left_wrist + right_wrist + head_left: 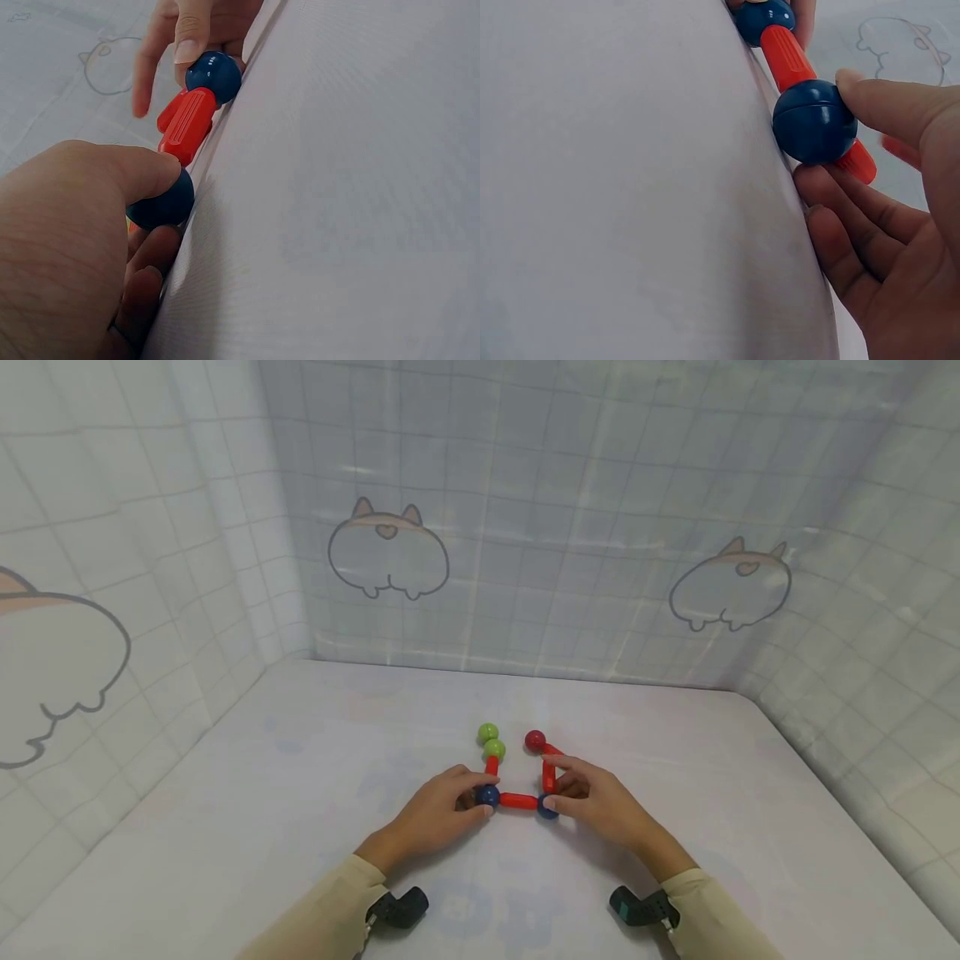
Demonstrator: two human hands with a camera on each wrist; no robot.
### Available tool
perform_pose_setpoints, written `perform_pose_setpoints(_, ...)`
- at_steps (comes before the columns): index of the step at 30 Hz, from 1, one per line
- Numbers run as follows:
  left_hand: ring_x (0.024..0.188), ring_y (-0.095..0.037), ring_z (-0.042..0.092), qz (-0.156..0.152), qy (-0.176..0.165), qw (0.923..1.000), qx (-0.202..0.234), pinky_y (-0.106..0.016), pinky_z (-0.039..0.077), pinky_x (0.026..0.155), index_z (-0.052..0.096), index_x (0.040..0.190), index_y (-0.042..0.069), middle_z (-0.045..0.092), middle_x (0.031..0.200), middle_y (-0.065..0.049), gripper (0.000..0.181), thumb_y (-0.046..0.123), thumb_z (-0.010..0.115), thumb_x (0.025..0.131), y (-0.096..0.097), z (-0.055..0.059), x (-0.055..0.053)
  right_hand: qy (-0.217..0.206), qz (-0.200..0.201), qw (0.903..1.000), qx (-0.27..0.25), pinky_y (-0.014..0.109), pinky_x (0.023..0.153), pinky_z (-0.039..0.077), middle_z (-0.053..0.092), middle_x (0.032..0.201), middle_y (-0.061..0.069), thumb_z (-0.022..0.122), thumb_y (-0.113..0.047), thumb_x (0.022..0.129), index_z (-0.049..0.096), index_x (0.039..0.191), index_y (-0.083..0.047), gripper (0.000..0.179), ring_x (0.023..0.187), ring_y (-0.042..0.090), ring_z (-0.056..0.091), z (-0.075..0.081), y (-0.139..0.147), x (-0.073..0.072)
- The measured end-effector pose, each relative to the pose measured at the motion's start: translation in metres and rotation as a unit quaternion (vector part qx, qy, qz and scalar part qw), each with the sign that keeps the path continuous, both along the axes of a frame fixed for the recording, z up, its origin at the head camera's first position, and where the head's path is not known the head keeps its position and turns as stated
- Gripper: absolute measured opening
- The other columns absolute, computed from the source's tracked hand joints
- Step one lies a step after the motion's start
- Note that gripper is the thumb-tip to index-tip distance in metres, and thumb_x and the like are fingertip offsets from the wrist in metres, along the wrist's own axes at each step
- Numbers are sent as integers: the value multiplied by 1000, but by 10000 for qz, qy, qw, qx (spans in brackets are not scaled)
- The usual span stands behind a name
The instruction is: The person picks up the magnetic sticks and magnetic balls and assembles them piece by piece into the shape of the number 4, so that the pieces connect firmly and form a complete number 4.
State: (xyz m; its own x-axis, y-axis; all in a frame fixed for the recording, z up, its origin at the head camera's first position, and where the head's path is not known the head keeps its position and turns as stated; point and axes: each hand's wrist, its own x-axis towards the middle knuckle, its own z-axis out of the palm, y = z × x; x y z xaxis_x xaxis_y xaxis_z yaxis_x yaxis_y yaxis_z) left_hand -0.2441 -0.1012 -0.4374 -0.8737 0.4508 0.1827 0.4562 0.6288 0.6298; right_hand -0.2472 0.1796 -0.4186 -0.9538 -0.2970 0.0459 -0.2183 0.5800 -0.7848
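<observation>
My left hand [438,810] pinches a dark blue ball [487,796] between thumb and fingers, low over the table. A ridged red rod [519,802] joins this ball to a second dark blue ball [814,122], which my right hand [600,806] holds with the thumb on top and fingers beneath. From the left ball another red rod [492,766] runs away from me to a green ball [494,750]. Beyond the right ball extends a red rod [549,777]. Past my right fingertips, a further red rod [552,749], partly hidden, meets a dark red ball [535,741].
A second green ball [488,732] sits against the first. The pieces lie mid-way across a white table [360,710]. Tiled-pattern curtains [525,527] with cartoon animals surround it on the back and sides. Each wrist wears a black device [401,907].
</observation>
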Motion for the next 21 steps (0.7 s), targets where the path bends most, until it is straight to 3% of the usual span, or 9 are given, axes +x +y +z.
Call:
perform_pose_setpoints(5,86,-9,54,-55,-7,10000,35,-27,50,75,65,135,27,56,99,12,42,34,70,94,0,-1,-1,-111,4,9999,105,38,85,55,68,102,-4,78,-36,88,66,133,-22,49,96,17,64,-1,1,0)
perform_pose_setpoints(21,87,-9,54,-35,28,10000,22,-27,50,76,65,135,26,56,101,12,42,33,71,94,0,-2,-1,-96,271,9996,75,33,82,55,67,107,-1,76,-35,89,63,137,-13,54,96,18,62,1,0,0)
